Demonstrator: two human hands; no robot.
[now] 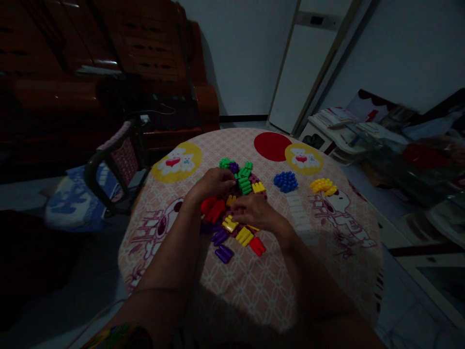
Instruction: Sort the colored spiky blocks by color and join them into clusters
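Observation:
Both my hands are over a loose pile of coloured plastic building pieces on a round table. My left hand reaches across the pile's left side, its fingers bent beside green pieces; whether it holds one is hidden. At the pile's middle, my right hand has its fingers curled down near a yellow piece, and their tips are hard to make out. Red pieces lie under my left wrist. Closer to me are purple pieces, another yellow piece and a red piece.
A cluster of blue pieces and a cluster of yellow pieces sit apart on the right. The patterned tablecloth covers the table. A chair stands at the left edge, and a cluttered glass-topped table at the right.

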